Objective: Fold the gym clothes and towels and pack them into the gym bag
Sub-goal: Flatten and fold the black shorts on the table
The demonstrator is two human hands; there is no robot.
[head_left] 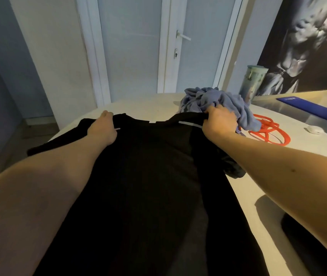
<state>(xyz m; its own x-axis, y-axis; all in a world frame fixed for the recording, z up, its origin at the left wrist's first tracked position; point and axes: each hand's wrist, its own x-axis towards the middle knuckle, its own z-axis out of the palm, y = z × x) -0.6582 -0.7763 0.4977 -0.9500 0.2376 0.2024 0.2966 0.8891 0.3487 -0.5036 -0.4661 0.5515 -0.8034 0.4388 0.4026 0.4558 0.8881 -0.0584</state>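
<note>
A black shirt (148, 176) lies spread lengthwise over the pale table (144, 105), collar end away from me. My left hand (102, 128) grips its far left shoulder, fingers curled under the cloth. At the far right shoulder, my right hand (220, 121) holds the fabric bunched in its fist. Just behind the right hand sits a crumpled blue-grey towel or garment (214, 100) in a heap. No gym bag can be made out for certain; a dark shape (313, 246) lies at the lower right edge.
A coiled red band or rope (268, 130) lies right of the heap. A tall tumbler (253, 82) stands at the back right beside a blue mat (313, 108). A small white object (314, 129) rests further right. The table's left edge drops to the floor; a glass door stands behind.
</note>
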